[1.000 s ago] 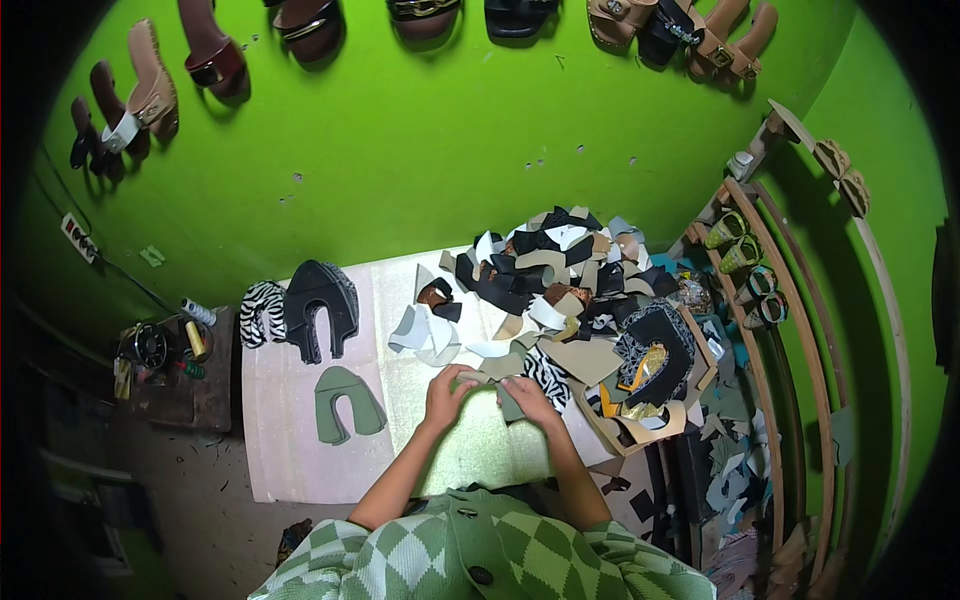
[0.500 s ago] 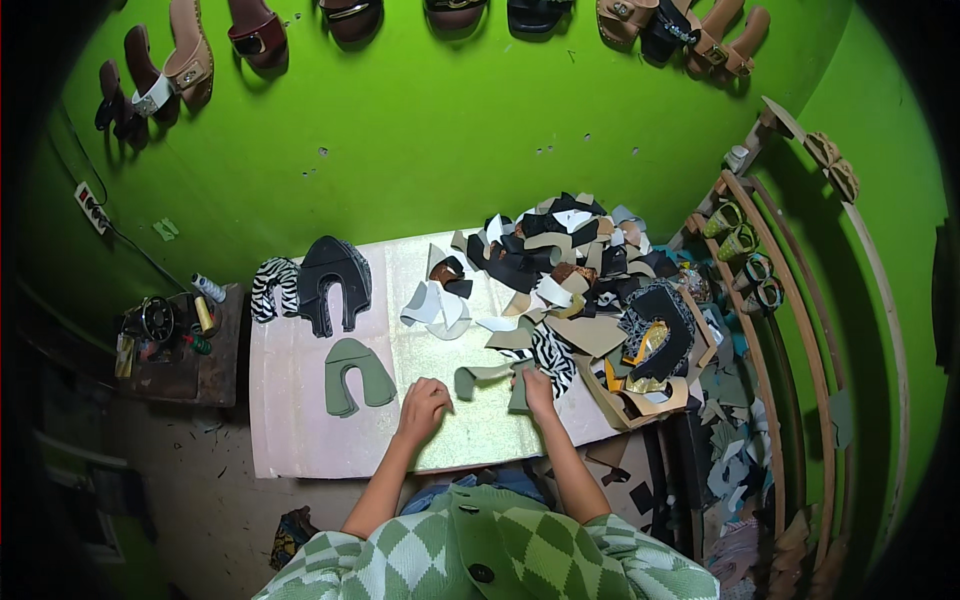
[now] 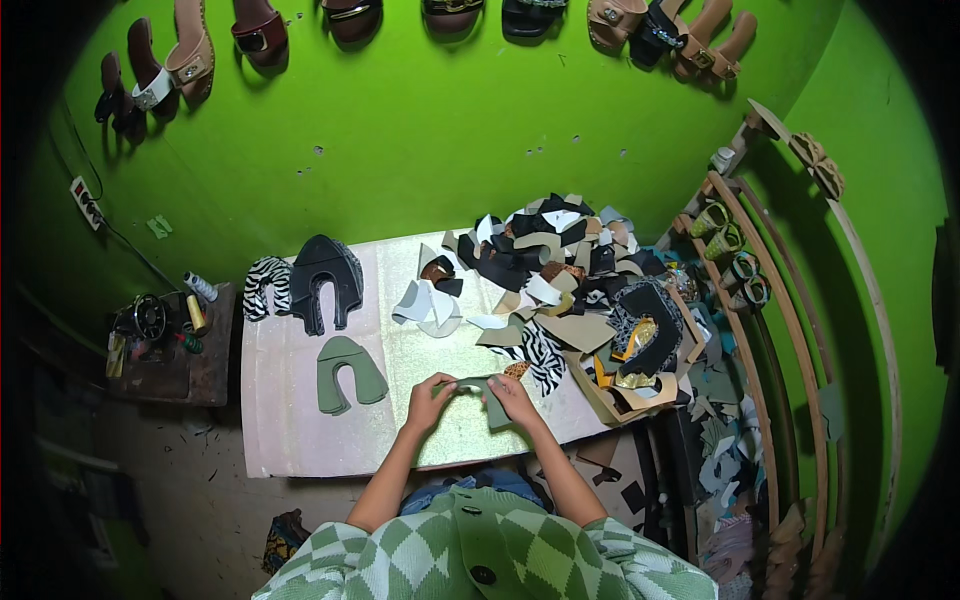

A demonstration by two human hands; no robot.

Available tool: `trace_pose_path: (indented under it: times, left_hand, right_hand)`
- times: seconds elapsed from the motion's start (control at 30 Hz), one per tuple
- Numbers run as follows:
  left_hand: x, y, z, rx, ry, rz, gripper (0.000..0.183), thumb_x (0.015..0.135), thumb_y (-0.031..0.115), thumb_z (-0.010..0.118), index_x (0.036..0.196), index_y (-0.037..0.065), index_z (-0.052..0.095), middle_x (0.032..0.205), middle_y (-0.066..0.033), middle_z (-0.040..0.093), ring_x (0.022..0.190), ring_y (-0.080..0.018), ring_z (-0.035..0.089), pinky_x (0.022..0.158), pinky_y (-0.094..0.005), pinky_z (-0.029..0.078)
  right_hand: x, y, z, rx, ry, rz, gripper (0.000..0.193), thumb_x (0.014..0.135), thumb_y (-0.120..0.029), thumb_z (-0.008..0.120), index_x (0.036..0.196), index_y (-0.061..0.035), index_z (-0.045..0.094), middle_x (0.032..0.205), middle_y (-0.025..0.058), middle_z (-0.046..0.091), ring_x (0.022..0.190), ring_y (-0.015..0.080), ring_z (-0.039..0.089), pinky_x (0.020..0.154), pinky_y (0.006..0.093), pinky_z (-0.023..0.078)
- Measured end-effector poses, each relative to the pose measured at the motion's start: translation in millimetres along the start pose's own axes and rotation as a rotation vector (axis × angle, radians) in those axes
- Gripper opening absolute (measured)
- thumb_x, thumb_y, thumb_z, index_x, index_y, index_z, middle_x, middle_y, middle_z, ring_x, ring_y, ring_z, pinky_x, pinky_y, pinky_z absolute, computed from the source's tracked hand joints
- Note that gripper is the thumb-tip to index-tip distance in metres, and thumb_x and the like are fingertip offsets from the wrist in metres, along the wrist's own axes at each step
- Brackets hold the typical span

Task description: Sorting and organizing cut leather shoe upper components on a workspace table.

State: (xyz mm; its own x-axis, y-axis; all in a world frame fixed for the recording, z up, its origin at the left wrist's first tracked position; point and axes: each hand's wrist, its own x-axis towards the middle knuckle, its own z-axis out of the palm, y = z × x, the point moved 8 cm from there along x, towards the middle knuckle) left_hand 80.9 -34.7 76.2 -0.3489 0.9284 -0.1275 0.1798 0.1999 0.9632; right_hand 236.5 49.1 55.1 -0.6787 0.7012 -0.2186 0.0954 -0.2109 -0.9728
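A grey-green curved cut piece [image 3: 497, 413], like a shoe-upper shape, is stretched over the near edge of the table between my hands. My right hand [image 3: 516, 402] grips its right end, thumb on top, and the wider end hangs below the fingers. My left hand [image 3: 429, 402] is closed at its left end, fingertips pinching the edge. To the left lies a small stack of matching green U-shaped pieces [image 3: 350, 376]. Behind it are black U-shaped pieces [image 3: 325, 285] and a zebra-patterned piece [image 3: 267, 290].
A heap of mixed offcuts [image 3: 560, 240] covers the table's far right. A cardboard box [image 3: 600, 405] of scraps stands at the right edge. Zebra-patterned scraps [image 3: 545, 358] lie near my right hand. A sewing machine [image 3: 150, 316] sits at left; a wooden shoe rack [image 3: 757, 330] stands at right.
My left hand has moved right and taken hold of the green piece's left end. My right hand has shifted left and slightly down with the piece.
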Motion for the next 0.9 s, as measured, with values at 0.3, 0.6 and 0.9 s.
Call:
trace_pose_path:
  times: [0.3, 0.6, 0.9]
  left_hand:
    - [10.0, 2.2, -14.2, 0.120, 0.154, 0.032, 0.039, 0.077, 0.010, 0.070, 0.112, 0.004, 0.054, 0.092, -0.0138, 0.065, 0.078, -0.0228, 0.062, 0.074, -0.0303, 0.047]
    - [-20.8, -24.5, -2.3, 0.650, -0.001, 0.327, 0.050, 0.069, 0.001, 0.069, 0.116, 0.009, 0.054, 0.130, -0.0121, 0.049, 0.123, -0.0329, 0.042, 0.099, -0.0420, 0.036]
    - [-14.4, -53.1, 1.3, 1.029, -0.213, 0.269, 0.083, 0.064, 0.028, 0.076, 0.138, 0.018, 0.039, 0.146, -0.0057, 0.032, 0.133, -0.0396, 0.027, 0.102, -0.0468, 0.032]
  right_hand:
    - [4.6, 14.3, -11.5, -0.342, 0.172, -0.007, 0.022, 0.088, -0.016, 0.055, 0.102, -0.0004, 0.063, 0.081, 0.0101, 0.063, 0.069, 0.0185, 0.059, 0.065, 0.0298, 0.047]
    - [-15.9, 3.8, 26.9, -1.112, -0.020, -0.422, 0.045, 0.080, -0.005, 0.055, 0.124, -0.0123, 0.051, 0.125, 0.0088, 0.051, 0.118, 0.0245, 0.047, 0.097, 0.0396, 0.034]
    - [4.3, 32.8, 17.8, -1.422, -0.351, -0.133, 0.094, 0.065, -0.026, 0.078, 0.144, -0.0235, 0.026, 0.153, 0.0027, 0.015, 0.138, 0.0393, 0.015, 0.105, 0.0588, 0.017]
